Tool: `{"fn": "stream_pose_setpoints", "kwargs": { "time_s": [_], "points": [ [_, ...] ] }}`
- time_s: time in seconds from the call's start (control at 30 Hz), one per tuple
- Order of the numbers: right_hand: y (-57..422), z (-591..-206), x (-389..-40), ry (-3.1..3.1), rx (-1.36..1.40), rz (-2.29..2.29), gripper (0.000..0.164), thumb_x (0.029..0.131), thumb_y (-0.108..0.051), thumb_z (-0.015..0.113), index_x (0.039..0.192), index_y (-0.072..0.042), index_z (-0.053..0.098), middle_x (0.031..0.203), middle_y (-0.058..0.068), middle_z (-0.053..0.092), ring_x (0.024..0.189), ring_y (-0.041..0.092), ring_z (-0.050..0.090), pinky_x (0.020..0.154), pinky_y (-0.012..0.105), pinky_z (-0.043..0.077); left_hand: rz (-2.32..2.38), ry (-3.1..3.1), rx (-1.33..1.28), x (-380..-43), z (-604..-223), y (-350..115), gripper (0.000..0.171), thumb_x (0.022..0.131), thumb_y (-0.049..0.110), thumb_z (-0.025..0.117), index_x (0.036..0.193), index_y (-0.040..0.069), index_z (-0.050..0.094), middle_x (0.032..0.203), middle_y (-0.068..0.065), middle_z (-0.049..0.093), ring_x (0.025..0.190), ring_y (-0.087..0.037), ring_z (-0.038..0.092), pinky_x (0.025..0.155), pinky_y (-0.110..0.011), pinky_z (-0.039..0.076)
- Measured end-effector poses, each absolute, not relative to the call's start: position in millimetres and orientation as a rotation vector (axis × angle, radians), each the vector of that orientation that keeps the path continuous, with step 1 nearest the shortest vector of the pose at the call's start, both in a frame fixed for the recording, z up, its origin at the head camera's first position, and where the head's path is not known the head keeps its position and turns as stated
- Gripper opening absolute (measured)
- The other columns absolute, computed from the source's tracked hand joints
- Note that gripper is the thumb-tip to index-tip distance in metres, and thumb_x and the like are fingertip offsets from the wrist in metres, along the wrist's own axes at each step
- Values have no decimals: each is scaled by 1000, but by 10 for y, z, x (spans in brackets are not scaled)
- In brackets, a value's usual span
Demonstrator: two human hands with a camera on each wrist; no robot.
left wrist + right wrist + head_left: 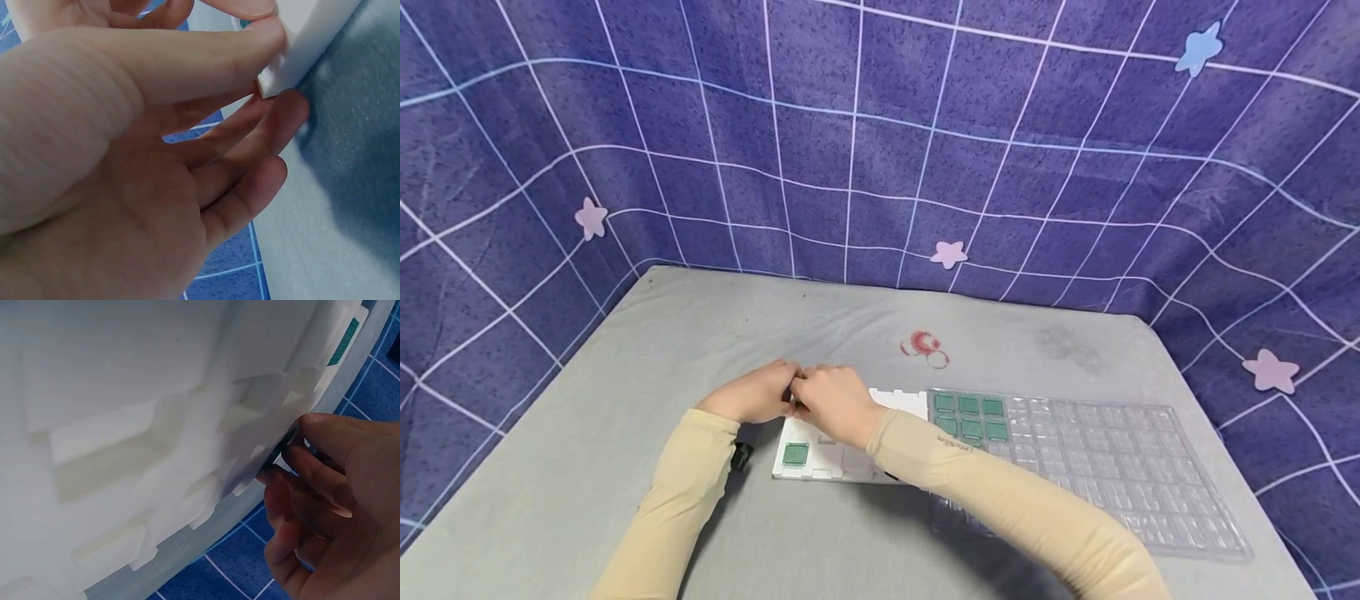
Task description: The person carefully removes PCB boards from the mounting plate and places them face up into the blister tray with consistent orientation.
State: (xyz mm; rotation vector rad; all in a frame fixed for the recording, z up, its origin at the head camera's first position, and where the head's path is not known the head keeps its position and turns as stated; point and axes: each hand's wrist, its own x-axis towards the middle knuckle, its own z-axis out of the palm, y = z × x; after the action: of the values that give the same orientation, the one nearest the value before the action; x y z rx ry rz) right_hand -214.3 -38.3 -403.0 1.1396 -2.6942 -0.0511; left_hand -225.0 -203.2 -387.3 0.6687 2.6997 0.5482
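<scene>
A white slotted tray [900, 403] lies flat in front of me, with a small green circuit board [795, 454] in its near left corner. At the far left corner my left hand [754, 393] and right hand [835, 406] meet. In the left wrist view, the left thumb [265, 40] presses against the tray's corner while the index finger reaches round its edge. The right wrist view has the right hand [331, 481] pinching a dark green circuit board [279, 449] at the tray's edge. From the head view that board is hidden by the hands.
A clear plastic compartment tray [1120, 450] adjoins the white tray on the right, with several green circuit boards [970, 406] in its far left compartments. The right forearm crosses over it. Red ring marks [921, 343] show on the grey tabletop, and a purple gridded curtain [820, 167] hangs behind.
</scene>
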Motion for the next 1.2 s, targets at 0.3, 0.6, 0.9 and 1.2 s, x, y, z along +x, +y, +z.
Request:
{"fn": "stream_pose_setpoints", "kwargs": {
  "time_s": [0.3,0.6,0.9,1.2],
  "points": [
    [-360,-4025,-2154,-2749,1117,-68,22,92,-38,75,102,-19,69,91,-4,71,82,14,71,63,30,59,506,2700,679,-2251,-3855,-2022,25,88,3,72,110,-1,60,99,-11,59,88,-20,52,79,-36,49],
    [-358,-4018,-2152,-2734,1119,-37,18,91,-33,76,100,-19,69,90,-4,71,83,14,71,63,30,59,503,2696,677,-2249,-3855,-2022,24,87,3,74,106,0,60,96,-10,58,87,-20,50,77,-34,46],
    [-279,-3936,-2071,-2743,1097,-95,34,89,-36,78,119,-22,68,88,-7,69,78,11,67,58,25,54,490,2702,661,-2245,-3855,-2023,30,88,5,74,113,-1,60,110,-14,63,94,-23,58,86,-41,52],
    [-70,-3858,-1947,-2749,1131,-23,13,89,-29,79,95,-21,71,89,-8,68,81,9,67,64,25,55,507,2686,637,-2224,-3844,-2034,37,89,4,73,124,-4,60,120,-18,63,104,-28,61,93,-44,54]
  ]
}}
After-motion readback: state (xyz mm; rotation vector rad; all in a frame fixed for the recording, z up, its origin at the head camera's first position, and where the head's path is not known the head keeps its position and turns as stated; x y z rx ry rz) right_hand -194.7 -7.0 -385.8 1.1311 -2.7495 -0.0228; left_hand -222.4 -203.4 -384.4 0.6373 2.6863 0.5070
